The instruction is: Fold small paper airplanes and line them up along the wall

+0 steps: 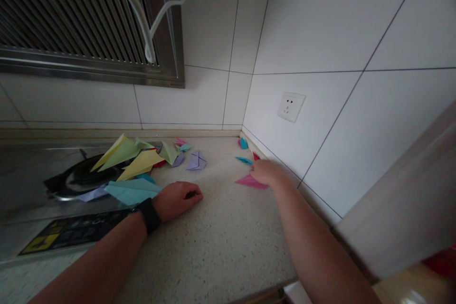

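My right hand [264, 172] is by the right-hand wall, fingers pinched at the top of a pink paper plane [249, 181]; its fingertips are partly hidden. A small red folded paper [255, 156] stands just behind that hand. Close by lie a blue folded paper [244, 160] and, in the corner, a teal folded paper [243, 143]. My left hand [181, 198] rests on the counter, loosely curled with nothing visible in it. Beside its wrist lies a light blue paper plane [131, 192]. A lilac folded paper [196, 161] sits farther back.
Green [121, 153] and yellow paper planes [141, 164] are heaped over the gas stove [76, 175] on the left. A range hood [107, 73] with a white cable [142, 19] hangs above. On the right wall is a socket [291, 107]. The speckled counter [213, 247] ends near the bottom.
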Action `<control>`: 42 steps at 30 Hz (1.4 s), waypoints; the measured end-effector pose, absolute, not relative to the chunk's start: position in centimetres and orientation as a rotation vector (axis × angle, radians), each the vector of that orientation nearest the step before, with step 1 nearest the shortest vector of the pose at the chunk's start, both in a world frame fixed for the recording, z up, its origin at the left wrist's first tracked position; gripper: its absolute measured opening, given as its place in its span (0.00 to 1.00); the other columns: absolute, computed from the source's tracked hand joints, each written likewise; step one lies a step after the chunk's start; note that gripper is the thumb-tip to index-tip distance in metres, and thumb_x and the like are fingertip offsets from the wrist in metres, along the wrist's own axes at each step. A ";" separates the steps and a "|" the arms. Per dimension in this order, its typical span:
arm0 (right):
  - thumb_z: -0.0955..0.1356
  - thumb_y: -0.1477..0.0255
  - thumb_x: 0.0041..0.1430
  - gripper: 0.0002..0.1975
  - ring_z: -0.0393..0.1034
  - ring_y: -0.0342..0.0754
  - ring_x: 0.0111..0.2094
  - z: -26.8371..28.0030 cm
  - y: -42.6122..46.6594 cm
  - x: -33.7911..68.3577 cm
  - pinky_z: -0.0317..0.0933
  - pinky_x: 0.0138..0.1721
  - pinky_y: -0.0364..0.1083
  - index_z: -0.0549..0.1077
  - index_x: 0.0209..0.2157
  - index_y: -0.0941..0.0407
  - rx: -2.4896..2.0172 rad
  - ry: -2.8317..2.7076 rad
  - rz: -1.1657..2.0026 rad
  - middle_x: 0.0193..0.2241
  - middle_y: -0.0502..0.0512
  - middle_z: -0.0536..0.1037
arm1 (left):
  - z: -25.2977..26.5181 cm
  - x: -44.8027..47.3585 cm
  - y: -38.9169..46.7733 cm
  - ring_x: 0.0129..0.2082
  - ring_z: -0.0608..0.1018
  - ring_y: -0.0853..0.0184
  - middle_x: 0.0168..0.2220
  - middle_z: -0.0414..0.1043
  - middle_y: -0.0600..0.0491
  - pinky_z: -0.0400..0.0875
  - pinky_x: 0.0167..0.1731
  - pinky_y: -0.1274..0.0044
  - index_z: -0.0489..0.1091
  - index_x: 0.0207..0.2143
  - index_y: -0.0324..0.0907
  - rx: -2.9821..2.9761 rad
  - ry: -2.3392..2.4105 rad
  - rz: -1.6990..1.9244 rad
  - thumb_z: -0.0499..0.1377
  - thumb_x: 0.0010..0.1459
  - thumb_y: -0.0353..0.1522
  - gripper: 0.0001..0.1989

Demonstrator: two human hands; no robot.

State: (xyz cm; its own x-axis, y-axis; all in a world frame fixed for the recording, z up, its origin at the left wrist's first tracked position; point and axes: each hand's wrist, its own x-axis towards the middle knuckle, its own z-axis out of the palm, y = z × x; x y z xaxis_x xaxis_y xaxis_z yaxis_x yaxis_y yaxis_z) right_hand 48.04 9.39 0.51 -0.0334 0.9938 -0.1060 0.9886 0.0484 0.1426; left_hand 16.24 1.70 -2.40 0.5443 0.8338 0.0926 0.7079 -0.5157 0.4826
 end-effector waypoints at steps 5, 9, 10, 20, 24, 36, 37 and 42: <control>0.59 0.61 0.61 0.23 0.70 0.59 0.49 0.5 9.4 48.1 0.60 0.47 0.53 0.74 0.48 0.61 2.090 2.143 0.071 0.48 0.70 0.75 | -2.4 16.2 1.7 0.32 0.73 0.66 0.34 0.76 0.52 0.63 0.32 0.77 0.75 0.37 0.44 2.402 1.251 0.451 0.50 0.61 0.44 0.18; 0.58 0.59 0.62 0.24 0.71 0.58 0.47 0.8 8.9 48.2 0.62 0.45 0.51 0.74 0.47 0.59 2.115 2.152 0.085 0.46 0.68 0.76 | -2.5 16.1 1.8 0.32 0.73 0.67 0.33 0.76 0.52 0.62 0.32 0.77 0.75 0.37 0.44 2.404 1.250 0.450 0.49 0.61 0.44 0.19; 0.58 0.58 0.62 0.24 0.71 0.58 0.46 0.8 8.8 48.3 0.62 0.44 0.51 0.74 0.47 0.59 2.117 2.157 0.090 0.45 0.68 0.76 | -2.5 16.1 1.8 0.31 0.73 0.67 0.33 0.76 0.52 0.63 0.32 0.77 0.75 0.37 0.44 2.406 1.249 0.452 0.49 0.61 0.45 0.19; 0.58 0.54 0.62 0.26 0.72 0.58 0.45 0.9 8.7 49.4 0.61 0.42 0.50 0.75 0.46 0.58 2.157 2.141 0.131 0.44 0.67 0.77 | -2.6 16.1 1.9 0.31 0.73 0.68 0.32 0.75 0.53 0.62 0.32 0.77 0.75 0.37 0.45 2.402 1.258 0.452 0.51 0.61 0.44 0.17; 0.58 0.52 0.61 0.27 0.72 0.59 0.47 0.7 8.8 49.4 0.61 0.42 0.50 0.75 0.47 0.57 2.167 2.123 0.091 0.44 0.67 0.77 | -2.5 16.1 1.9 0.31 0.73 0.68 0.32 0.75 0.53 0.62 0.31 0.77 0.75 0.37 0.45 2.400 1.257 0.445 0.50 0.61 0.44 0.17; 0.59 0.52 0.61 0.26 0.73 0.58 0.44 0.6 8.8 49.5 0.62 0.39 0.50 0.75 0.47 0.55 2.169 2.148 0.098 0.43 0.64 0.78 | -2.7 16.1 1.9 0.31 0.73 0.67 0.32 0.75 0.52 0.62 0.31 0.77 0.74 0.38 0.44 2.407 1.252 0.455 0.50 0.61 0.44 0.18; 0.59 0.52 0.61 0.26 0.73 0.58 0.44 0.6 8.8 49.5 0.62 0.39 0.50 0.75 0.47 0.55 2.168 2.156 0.097 0.43 0.63 0.78 | -2.7 16.1 1.9 0.31 0.73 0.67 0.32 0.75 0.52 0.62 0.31 0.77 0.74 0.38 0.44 2.410 1.253 0.453 0.50 0.61 0.44 0.18; 0.58 0.52 0.61 0.27 0.72 0.57 0.45 0.7 8.7 49.4 0.61 0.41 0.50 0.73 0.49 0.55 2.156 2.172 0.079 0.45 0.64 0.77 | -2.5 16.2 1.8 0.31 0.73 0.67 0.32 0.75 0.52 0.62 0.31 0.77 0.74 0.37 0.44 2.410 1.255 0.446 0.50 0.61 0.44 0.18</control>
State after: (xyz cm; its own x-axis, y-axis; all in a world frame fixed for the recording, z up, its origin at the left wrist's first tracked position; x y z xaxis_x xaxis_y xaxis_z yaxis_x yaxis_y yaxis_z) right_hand 49.39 8.71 0.73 -0.0062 0.9998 -0.0207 0.9956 0.0081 0.0932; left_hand 16.16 1.83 -2.51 0.5495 0.8294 0.1006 0.7067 -0.5256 0.4736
